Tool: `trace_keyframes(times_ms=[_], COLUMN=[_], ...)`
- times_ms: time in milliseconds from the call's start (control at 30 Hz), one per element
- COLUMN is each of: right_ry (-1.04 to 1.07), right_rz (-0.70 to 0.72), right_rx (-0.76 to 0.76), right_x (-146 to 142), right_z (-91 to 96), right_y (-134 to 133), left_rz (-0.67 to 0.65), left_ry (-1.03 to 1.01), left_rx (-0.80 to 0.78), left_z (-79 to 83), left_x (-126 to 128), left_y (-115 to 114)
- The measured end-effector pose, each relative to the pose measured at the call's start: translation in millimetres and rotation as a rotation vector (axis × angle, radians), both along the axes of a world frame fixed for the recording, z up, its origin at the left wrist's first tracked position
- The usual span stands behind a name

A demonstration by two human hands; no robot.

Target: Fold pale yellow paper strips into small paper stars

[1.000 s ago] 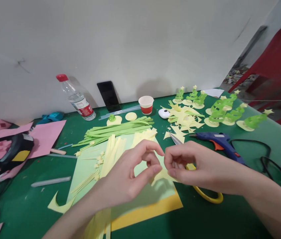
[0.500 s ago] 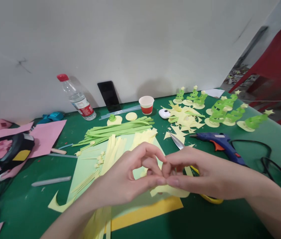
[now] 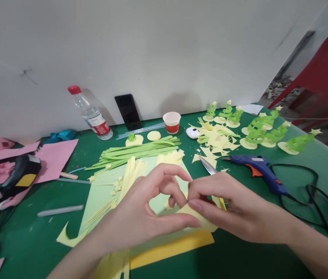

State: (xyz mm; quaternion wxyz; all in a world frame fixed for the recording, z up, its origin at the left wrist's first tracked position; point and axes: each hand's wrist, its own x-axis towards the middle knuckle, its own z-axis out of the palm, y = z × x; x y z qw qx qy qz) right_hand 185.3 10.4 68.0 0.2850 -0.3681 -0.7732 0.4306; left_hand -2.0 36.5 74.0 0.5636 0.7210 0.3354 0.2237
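My left hand (image 3: pixel 140 211) and my right hand (image 3: pixel 227 207) meet over the middle of the green table (image 3: pixel 233 259). Both pinch a small piece of pale yellow paper (image 3: pixel 194 215) between thumb and fingers. My right hand also has yellow-handled scissors (image 3: pixel 210 167) hooked in it, the blade pointing away and up. Under the hands lie a light green sheet (image 3: pixel 100 197) and a yellow sheet (image 3: pixel 175 246). Cut yellow strips (image 3: pixel 133 174) lie on the green sheet.
Green strips (image 3: pixel 134 151), a blue glue gun (image 3: pixel 258 167) with its black cord (image 3: pixel 311 193), yellow offcuts (image 3: pixel 216 139), finished green paper trees (image 3: pixel 265 130), a red cup (image 3: pixel 171 122), a water bottle (image 3: pixel 90 113), a phone (image 3: pixel 128 111), pink paper (image 3: pixel 53 159) at left. Red chair (image 3: pixel 323 77) at right.
My hands have drawn closer and a little lower. The yellow piece has turned between my fingers, and the scissors blade now shows more above my right hand.
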Motion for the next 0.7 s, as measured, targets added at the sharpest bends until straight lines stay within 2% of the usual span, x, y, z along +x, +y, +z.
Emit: trace_keyframes(times_ms=[133, 267, 367, 533, 700], right_ry=[0.109, 0.169, 0.21, 0.237, 0.207], right_rz=[-0.097, -0.157, -0.169, -0.121, -0.064], right_rx=[0.209, 0.317, 0.274, 0.064, 0.052], right_x=[0.3, -2.9, -5.7, -4.9, -2.9], right_z=[-6.2, -12.0, -12.1, -8.9, -8.4], right_y=[-1.1, -3.7, -5.4, -3.1, -0.5], left_rz=[0.052, -0.012, -0.024, -0.025, -0.107], left_ry=[-0.086, 0.045, 0.074, 0.044, 0.075], left_rx=[0.104, 0.212, 0.274, 0.255, 0.218], left_z=[-1.5, -1.8, -3.7, -3.7, -2.1], left_x=[0.9, 6.7, 9.8, 9.5, 11.0], left_y=[-1.0, -2.3, -4.1, -4.8, -5.0])
